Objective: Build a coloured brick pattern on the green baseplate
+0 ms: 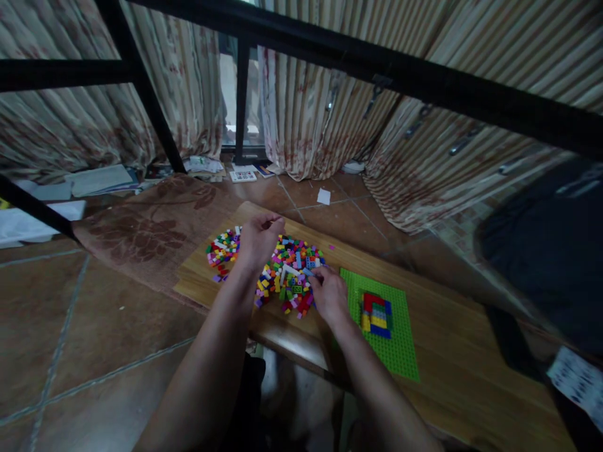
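Many small colourful bricks point(287, 267) lie in a loose pile on a wooden table point(452, 326). Over the pile's far side is my left hand point(260, 240), its fingers pressed together; whatever they may hold is too small to make out. My right hand point(330, 293) is at the pile's right edge, thumb and fingers closed on a light blue brick point(308, 272). To its right lies a green baseplate point(400, 345), bearing a block of joined red, yellow, blue and green bricks point(375, 316).
Dark metal bars point(424, 81) cross the view above the table. Striped curtains point(301, 113) hang behind. A brown patterned rug point(151, 232) is on the tiled floor at the left, near papers. A dark rounded object point(546, 245) stands at the right.
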### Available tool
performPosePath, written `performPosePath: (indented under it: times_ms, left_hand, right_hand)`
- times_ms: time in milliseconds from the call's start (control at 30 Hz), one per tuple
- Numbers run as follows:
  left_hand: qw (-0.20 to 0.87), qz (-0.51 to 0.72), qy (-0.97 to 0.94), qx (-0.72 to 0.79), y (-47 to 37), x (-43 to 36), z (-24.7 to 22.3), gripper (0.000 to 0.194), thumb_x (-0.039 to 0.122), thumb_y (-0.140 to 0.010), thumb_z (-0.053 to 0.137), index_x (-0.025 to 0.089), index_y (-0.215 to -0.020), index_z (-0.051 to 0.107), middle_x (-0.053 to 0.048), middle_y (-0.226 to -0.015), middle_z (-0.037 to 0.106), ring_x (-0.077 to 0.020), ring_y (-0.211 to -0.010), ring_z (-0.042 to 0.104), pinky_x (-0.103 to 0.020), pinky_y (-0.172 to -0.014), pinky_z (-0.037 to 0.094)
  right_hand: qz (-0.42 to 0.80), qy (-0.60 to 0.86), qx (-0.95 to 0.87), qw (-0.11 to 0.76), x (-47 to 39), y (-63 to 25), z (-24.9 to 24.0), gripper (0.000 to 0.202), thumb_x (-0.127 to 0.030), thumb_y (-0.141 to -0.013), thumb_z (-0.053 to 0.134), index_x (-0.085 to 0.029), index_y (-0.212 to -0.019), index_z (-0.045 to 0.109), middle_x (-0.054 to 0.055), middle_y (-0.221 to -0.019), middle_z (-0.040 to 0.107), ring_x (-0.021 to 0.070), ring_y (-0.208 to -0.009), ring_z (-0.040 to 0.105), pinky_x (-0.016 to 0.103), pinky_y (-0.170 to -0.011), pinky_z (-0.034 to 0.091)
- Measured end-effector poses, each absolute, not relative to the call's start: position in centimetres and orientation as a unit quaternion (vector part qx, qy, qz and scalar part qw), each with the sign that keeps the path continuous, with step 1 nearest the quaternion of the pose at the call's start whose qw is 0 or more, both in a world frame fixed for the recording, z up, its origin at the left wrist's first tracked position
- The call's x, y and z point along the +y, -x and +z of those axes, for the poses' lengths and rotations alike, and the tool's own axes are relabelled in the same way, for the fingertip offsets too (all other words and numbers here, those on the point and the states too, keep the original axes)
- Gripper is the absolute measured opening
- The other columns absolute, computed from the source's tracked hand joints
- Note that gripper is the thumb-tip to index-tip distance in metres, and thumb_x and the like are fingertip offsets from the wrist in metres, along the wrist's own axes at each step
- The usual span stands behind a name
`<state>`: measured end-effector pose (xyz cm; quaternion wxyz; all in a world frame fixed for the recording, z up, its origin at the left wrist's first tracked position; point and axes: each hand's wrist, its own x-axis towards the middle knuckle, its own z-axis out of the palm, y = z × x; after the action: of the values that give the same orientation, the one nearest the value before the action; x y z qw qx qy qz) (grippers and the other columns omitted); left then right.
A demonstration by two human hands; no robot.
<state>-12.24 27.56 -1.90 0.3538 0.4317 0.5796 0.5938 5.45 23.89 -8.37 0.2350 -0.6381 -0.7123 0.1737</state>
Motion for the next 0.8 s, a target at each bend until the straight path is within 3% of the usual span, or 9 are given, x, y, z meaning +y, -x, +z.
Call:
performPosePath:
  times_ms: [267,433,800]
  left_hand:
    - [0.375,0.518,-0.503,0.581,9.9,27.5,-2.6,0.027,0.037,-0.074,0.060,0.013,-0.081,0.069,0.001,-0.063,0.062,-0.0113,-0.056,0.050,-0.022,-0.053,0.036]
    - [0.371,0.493,-0.545,0.568,9.2,27.6,-3.4,0.029,0.038,-0.075,0.059,0.013,-0.083,0.069,0.001,-0.063,0.062,-0.0120,-0.057,0.053,-0.022,-0.054,0.038]
    - [0.301,0.623,-0.406,0.597,13.2,28.4,-1.9,0.018,0.030,-0.072,0.060,0.014,-0.077,0.064,0.001,-0.061,0.060,-0.0080,-0.047,0.044,-0.020,-0.047,0.033]
  right_hand:
    - [0.280,0.605,-0.663,0.340,19.4,-7.2,-7.9,0.018,-0.029,-0.091,0.048,-0.021,-0.098,0.063,0.003,-0.084,0.070,0.0183,-0.075,0.064,0.028,-0.070,0.045]
    - [0.326,0.608,-0.634,0.348,15.1,-9.3,-8.6,0.015,-0.030,-0.087,0.053,-0.022,-0.095,0.063,0.002,-0.087,0.069,0.0181,-0.080,0.063,0.028,-0.073,0.046]
    - [0.258,0.639,-0.643,0.335,15.9,-10.6,-9.3,0.020,-0.034,-0.086,0.052,-0.021,-0.095,0.065,0.004,-0.092,0.069,0.0199,-0.083,0.064,0.031,-0.076,0.047]
